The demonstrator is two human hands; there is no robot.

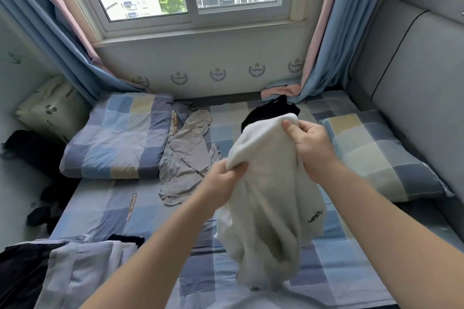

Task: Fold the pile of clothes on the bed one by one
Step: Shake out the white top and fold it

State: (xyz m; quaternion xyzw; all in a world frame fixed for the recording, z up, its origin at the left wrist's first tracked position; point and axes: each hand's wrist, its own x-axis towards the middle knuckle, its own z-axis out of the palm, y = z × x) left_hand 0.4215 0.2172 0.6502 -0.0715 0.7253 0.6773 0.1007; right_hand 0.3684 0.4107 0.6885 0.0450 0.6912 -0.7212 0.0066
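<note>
Checked blue, grey and cream cotton covers the bed beneath the window. Above it, both hands hold up a soft, limp white garment with a small dark embroidered mark: the left hand bunches its edge in curled fingers, the right hand pinches its top. A crumpled grey garment lies beside a folded quilt

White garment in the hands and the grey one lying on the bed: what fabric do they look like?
White garment: probably a soft cotton-like knit, matte and slightly fuzzy; it hangs in thick, rounded folds. Grey garment: seems thinner and smoother, perhaps a light synthetic or blend; it shows fine sharp creases and a faint sheen.
</note>
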